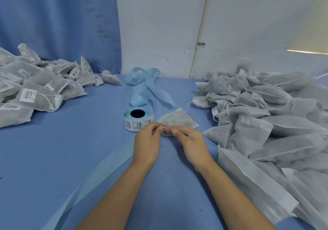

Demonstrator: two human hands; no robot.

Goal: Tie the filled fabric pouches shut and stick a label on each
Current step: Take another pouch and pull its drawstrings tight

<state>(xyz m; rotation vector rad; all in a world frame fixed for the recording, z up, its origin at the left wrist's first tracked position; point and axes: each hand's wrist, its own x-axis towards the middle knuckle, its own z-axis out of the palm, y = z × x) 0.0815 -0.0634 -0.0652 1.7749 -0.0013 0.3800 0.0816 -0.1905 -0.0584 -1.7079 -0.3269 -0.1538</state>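
The left hand (147, 144) and right hand (192, 144) are held close together; a string (164, 128) is pinched by both. The pouch (179, 120) is laid on the table (71, 149), beside the label roll (136, 120).

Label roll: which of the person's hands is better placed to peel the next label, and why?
Left, probably: the left hand sits just beside the label roll, while the right hand is farther off, by the pouch.

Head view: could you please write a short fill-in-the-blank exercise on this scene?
The left hand and right hand pinch the ____ of the pouch.
The label roll lies ____ of that pouch.
The left pile holds pouches bearing barcode ____.
Missing: string; left; labels.
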